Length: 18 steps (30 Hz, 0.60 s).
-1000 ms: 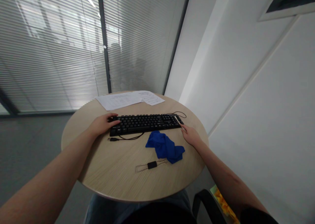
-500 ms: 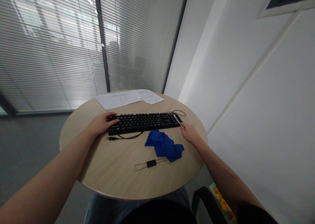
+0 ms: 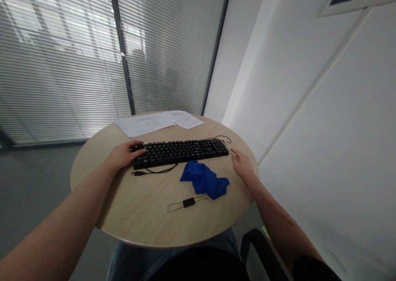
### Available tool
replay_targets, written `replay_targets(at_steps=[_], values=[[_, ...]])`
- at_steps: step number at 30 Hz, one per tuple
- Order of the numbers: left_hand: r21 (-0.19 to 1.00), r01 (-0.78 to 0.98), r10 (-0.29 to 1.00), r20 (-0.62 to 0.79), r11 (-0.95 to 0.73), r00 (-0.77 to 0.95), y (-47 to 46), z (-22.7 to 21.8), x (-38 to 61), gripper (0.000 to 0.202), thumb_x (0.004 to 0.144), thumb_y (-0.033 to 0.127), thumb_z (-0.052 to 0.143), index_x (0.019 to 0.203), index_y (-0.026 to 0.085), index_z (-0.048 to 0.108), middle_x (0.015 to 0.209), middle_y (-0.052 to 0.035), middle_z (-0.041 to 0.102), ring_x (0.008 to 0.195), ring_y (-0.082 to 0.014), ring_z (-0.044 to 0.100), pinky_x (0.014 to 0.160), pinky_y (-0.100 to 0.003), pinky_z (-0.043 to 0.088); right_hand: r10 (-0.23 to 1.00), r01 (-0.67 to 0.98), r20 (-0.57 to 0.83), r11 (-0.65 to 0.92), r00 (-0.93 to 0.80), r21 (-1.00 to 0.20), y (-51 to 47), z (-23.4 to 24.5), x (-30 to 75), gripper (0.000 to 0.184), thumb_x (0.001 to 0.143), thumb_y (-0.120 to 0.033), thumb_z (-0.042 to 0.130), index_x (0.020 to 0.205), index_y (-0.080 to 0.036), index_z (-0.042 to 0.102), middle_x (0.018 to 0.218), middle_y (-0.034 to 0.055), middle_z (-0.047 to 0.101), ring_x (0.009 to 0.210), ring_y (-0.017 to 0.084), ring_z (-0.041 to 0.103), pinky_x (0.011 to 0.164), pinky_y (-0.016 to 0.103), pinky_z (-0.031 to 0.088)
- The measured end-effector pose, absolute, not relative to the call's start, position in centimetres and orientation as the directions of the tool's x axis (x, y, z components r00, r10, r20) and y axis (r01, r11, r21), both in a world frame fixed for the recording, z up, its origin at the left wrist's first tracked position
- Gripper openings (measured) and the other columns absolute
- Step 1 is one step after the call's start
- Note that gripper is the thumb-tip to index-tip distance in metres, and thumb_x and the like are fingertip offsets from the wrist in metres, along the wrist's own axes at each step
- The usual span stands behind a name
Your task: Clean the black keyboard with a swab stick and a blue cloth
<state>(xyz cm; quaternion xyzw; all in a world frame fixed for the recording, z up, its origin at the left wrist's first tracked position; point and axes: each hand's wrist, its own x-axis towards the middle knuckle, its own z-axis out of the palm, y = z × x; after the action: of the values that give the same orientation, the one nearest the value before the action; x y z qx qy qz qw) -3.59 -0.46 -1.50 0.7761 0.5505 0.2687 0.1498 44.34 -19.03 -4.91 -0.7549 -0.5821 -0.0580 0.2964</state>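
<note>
A black keyboard (image 3: 182, 152) lies across the round table. My left hand (image 3: 125, 154) grips its left end, thumb over the top and fingers at the far edge. Just off the keyboard's right end, my right hand (image 3: 241, 163) pinches a thin white stick (image 3: 228, 148), which is slightly blurred. A crumpled blue cloth (image 3: 204, 180) rests in front of the keyboard. Nearer me is what looks like a wire keycap puller (image 3: 189, 202), with a black middle and wire loops at both ends.
Printed papers (image 3: 142, 123) lie at the table's far side. A black USB cable (image 3: 161, 171) runs along the keyboard's front edge, and a thin black cord (image 3: 224, 137) curls behind its right end. A white wall (image 3: 309, 141) stands close on the right. A chair armrest (image 3: 260, 248) is below.
My right hand has moved right, taking the white stick from above the keys to beyond the keyboard's right end. My left hand keeps its grip. The whole view has shifted slightly.
</note>
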Motion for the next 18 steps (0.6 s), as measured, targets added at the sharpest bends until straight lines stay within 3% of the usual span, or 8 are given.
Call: replay_targets(at_steps=[6, 18], values=[[0.537, 0.768, 0.936, 0.243, -0.349, 0.255, -0.1, -1.7, -3.7, 0.066, 0.075, 0.062, 0.059, 0.125, 0.020, 0.068, 0.116, -0.0093, 0.075, 0.107, -0.0318, 0.068, 0.097, -0.039, 0.051, 0.831, 0.897, 0.442, -0.143, 0.338, -0.418, -18.7, -5.2, 44.7, 0.046, 0.097, -0.027, 0.042, 0.137, -0.017, 0.062, 0.132, 0.0092, 0.068, 0.122, 0.023, 0.064, 0.106, 0.037, 0.048], [0.490, 0.803, 0.940, 0.219, -0.339, 0.263, 0.2, -1.6, -4.0, 0.063, 0.081, 0.059, 0.056, 0.129, 0.019, 0.065, 0.119, -0.0099, 0.073, 0.109, -0.0309, 0.067, 0.098, -0.039, 0.049, 0.883, 0.926, 0.400, -0.092, 0.246, -0.367, -17.6, -4.9, 43.4, 0.046, 0.097, -0.023, 0.044, 0.140, -0.018, 0.060, 0.136, 0.0084, 0.066, 0.123, 0.022, 0.064, 0.109, 0.033, 0.044]])
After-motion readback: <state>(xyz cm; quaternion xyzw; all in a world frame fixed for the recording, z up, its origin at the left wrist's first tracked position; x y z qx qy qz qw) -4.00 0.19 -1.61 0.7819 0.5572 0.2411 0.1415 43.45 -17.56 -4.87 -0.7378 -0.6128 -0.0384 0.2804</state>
